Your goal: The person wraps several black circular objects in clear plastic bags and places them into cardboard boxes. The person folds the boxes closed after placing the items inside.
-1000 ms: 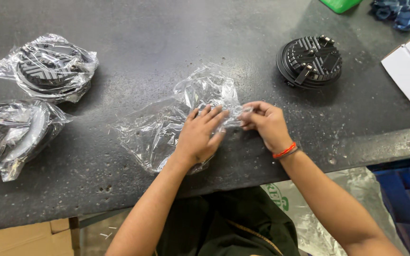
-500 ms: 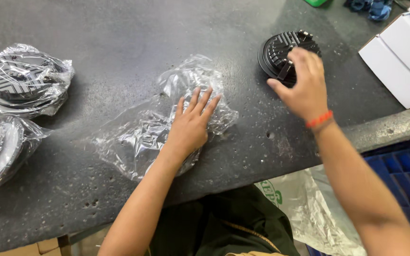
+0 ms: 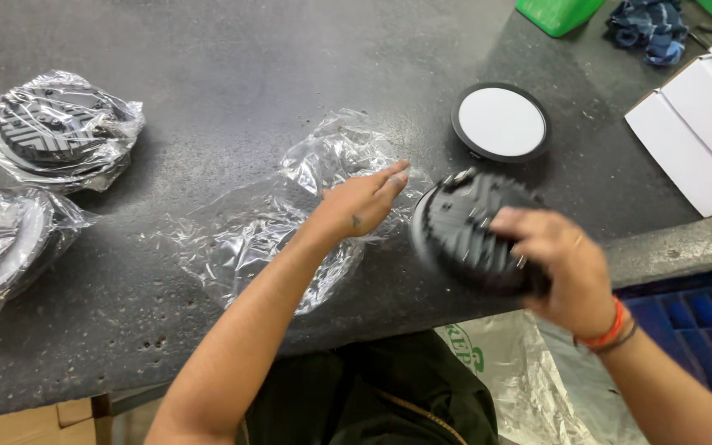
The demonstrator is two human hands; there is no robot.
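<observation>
Meanwhile the right hand (image 3: pixel 562 264) gripped a round black finned metal disc (image 3: pixel 463 235) tilted just beside the left hand (image 3: pixel 364 202), which lay open on crinkled clear plastic bag (image 3: pixel 265 239).

Count: 2 bagged black discs at left, one upper (image 3: pixel 55 128), one lower (image 3: pixel 10 251). 2 unbagged discs: one ribbed (image 3: pixel 471 235), blurred, one white-faced (image 3: pixel 500 122). 1 empty clear bag (image 3: pixel 290 214), maybe two overlapping, hard to tell. 2 white boxes (image 3: pixel 702 124). 2 green bins (image 3: pixel 558 12). 1 blue cloth (image 3: pixel 651 29).
</observation>
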